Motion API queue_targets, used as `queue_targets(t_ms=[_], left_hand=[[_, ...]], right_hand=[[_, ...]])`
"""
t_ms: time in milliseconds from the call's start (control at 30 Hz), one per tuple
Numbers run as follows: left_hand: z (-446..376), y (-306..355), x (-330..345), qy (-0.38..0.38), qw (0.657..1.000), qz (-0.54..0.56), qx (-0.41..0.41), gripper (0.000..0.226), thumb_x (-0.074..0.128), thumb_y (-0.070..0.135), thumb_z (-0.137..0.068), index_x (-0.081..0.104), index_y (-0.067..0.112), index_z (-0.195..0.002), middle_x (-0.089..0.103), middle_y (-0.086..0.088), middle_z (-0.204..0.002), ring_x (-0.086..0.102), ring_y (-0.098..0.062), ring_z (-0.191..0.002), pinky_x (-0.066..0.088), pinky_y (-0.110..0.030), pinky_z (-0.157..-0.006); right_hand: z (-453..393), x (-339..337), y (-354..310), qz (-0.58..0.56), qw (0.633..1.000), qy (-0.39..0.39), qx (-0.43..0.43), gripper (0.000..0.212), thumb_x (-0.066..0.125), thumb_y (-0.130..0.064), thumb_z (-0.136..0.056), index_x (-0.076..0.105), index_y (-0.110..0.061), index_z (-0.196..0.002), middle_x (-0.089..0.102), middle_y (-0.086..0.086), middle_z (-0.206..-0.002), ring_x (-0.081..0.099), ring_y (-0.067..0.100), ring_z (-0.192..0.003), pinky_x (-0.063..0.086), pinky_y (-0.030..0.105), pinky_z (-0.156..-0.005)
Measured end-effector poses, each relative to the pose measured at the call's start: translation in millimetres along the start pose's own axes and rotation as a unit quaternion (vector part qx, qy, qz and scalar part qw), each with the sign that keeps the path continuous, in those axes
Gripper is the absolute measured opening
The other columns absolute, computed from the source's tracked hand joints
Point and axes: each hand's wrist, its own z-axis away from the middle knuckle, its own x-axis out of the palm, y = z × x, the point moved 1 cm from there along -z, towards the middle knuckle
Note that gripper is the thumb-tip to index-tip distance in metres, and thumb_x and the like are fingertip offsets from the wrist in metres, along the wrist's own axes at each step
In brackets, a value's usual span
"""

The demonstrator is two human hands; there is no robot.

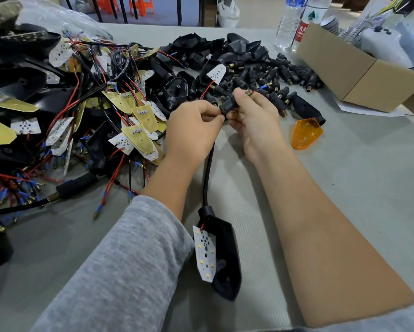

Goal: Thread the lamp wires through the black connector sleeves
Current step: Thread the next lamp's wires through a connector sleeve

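Two hands meet over the middle of the tabletop (345, 164), which looks like grey ribbed matting. The left hand (191, 130) has its fingers pinched together on a thin red wire (219, 113) right where it goes into a black connector sleeve (228, 105). The right hand (254, 116) has its fingers curled around that sleeve, a chunky matte rubbery piece with a threaded brass tip (248, 92) poking out past the thumb. A blue-sheathed wire end with a brass bullet (266, 86) shows beyond it, though I can't really tell if it belongs to the same lead.

One black cable (207, 173) hangs down from the hands to one black plastic lamp housing (225, 259) lying near the front edge between the forearms, with one white shield-shaped LED board (204, 254) resting against it, dotted with yellow chips.

The left side is a big tangle of LED boards and red and black wires (86, 104), too many to count. Toward the far edge there's a heap of glossy black housings (215, 49), and beside it a scatter of loose black sleeves with brass ends (285, 75), dozens probably. One translucent orange lens (305, 134) sits just right of the hands. One brown cardboard box (359, 75) is at the far right corner, with two clear plastic bottles (297, 22) behind it.
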Motion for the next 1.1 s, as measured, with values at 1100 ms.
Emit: queue_targets(t_ms=[1100], left_hand=[[4.7,8.5,-3.1,-0.102,0.994,-0.005,-0.045,0.017,0.059,0.019,-0.085,0.073,0.017,-0.075,0.073,-0.003,-0.073,0.067,-0.025,-0.079,0.055,-0.041,-0.082]], right_hand=[[2.8,-0.2,-3.9,-0.021,0.999,0.017,-0.035,0.008,0.054,-0.019,-0.1,0.061,-0.021,-0.098,0.056,0.006,-0.083,0.05,0.015,-0.06,0.048,0.025,-0.056]])
